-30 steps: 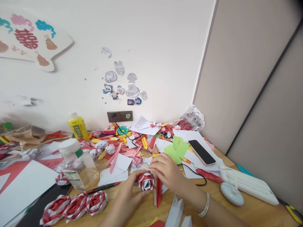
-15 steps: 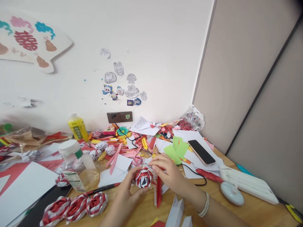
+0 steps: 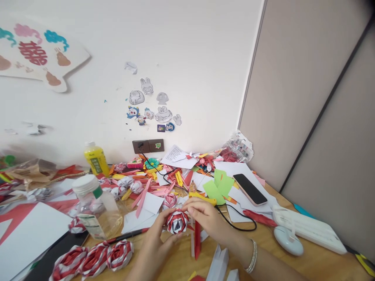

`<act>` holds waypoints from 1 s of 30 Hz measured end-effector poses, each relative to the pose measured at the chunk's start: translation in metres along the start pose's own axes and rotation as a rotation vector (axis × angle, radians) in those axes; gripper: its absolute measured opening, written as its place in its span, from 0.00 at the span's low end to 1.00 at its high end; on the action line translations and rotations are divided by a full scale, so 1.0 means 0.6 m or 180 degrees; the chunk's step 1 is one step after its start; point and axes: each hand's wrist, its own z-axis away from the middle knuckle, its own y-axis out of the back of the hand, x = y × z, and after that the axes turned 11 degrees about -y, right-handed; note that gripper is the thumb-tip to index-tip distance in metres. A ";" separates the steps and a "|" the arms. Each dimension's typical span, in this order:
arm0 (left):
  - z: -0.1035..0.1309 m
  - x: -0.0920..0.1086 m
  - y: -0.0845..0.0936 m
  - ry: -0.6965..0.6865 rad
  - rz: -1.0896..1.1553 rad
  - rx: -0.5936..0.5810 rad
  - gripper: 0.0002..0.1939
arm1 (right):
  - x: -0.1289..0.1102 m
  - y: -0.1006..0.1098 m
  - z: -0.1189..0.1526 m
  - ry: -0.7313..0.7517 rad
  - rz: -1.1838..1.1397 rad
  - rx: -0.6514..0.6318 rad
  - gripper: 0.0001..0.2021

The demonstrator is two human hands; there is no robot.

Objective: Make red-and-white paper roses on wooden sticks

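Note:
A red and white paper rose (image 3: 177, 221), with layered folded petals around a darker centre, faces me just above the wooden table. My left hand (image 3: 159, 230) grips it from the left, fingers behind and thumb at its lower edge. Bent fingers of my right hand (image 3: 203, 216) pinch at the rose's upper right rim; what lies between the fingertips is partly hidden. Below the right hand, red and white paper strips (image 3: 197, 244) hang or lie by the rose; I cannot tell if they are joined to it. A pink paper rose (image 3: 170, 200) lies right behind.
Three red and white paper roses (image 3: 93, 257) lie at front left, near a clear jar (image 3: 96, 207). Behind my right hand is a yellow tool (image 3: 205, 198), near a black cable (image 3: 240, 225). A phone (image 3: 250, 189), green paper (image 3: 219, 185) and a yellow bottle (image 3: 96, 159) stand or lie farther back.
My right hand has shifted slightly down and closer to the rose's rim, uncovering the yellow tool behind it. My left hand and the rose have stayed nearly in place.

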 end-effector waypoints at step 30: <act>0.004 -0.002 -0.011 0.0126 0.0135 -0.0004 0.24 | 0.012 -0.012 0.005 0.0060 0.0548 0.0431 0.07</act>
